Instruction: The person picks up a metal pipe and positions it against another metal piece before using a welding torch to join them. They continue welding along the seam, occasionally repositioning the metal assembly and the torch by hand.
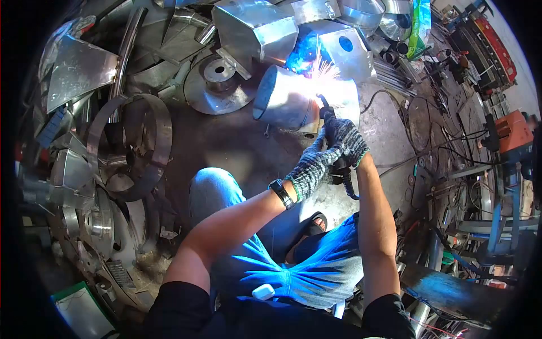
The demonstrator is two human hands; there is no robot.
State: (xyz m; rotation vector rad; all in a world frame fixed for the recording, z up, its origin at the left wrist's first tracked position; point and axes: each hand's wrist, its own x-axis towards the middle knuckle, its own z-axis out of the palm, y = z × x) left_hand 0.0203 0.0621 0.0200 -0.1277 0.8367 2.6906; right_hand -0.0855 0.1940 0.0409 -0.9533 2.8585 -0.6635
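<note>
Both my hands wear grey knitted gloves and close round a dark welding torch (324, 103). My right hand (347, 138) wraps its handle, and my left hand (315, 164) meets it from the lower left. The torch tip points at a metal cylinder (285, 99) lying on its side on the floor. Bright light and sparks burst from the cylinder's top, so the tip and the spot it meets are hidden in glare. Behind the cylinder stands a box-like sheet-metal piece (344, 48).
A metal disc with a hub (219, 79) lies left of the cylinder. Farther left is a large metal ring (161, 141). A folded metal box (254, 31) stands behind. Black cables (406, 161) run along the floor at right, near an orange machine (514, 133).
</note>
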